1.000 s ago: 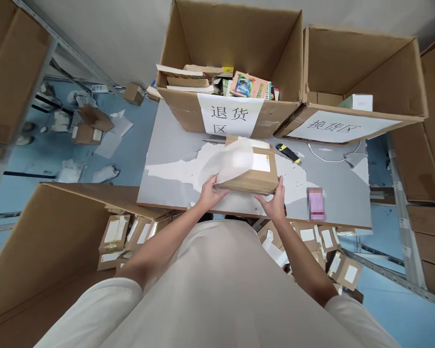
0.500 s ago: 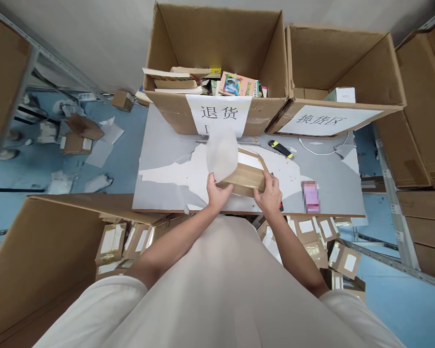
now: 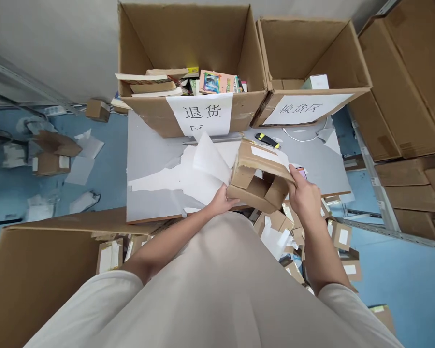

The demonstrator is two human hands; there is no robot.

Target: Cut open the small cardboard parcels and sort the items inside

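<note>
Between my hands a small cardboard box point(image 3: 252, 195) is held tilted above the table's front edge. Its opened side faces me and shows folded flaps inside; a white label is on its upper face. My left hand point(image 3: 221, 200) is closed on the box's lower left corner, its fingertips under the edge. Right beside that thumb, a thin white foam sheet point(image 3: 210, 162) stands partly raised off the table; whether the hand also pinches it, I cannot tell. My right hand point(image 3: 304, 193) grips the box's right end, thumb side along the upper flap.
A big carton point(image 3: 148, 113) with books and a smaller carton point(image 3: 264, 116) with a white box stand at the table's back. A black-and-yellow box cutter point(image 3: 268, 140) lies before them. The phone point(image 3: 301, 172) is partly behind my right hand. Several small parcels lie below the table.
The box has come towards me and to the right, and tipped so its opened side shows. The foam sheet has dropped lower to the left of it. My view has shifted right.
</note>
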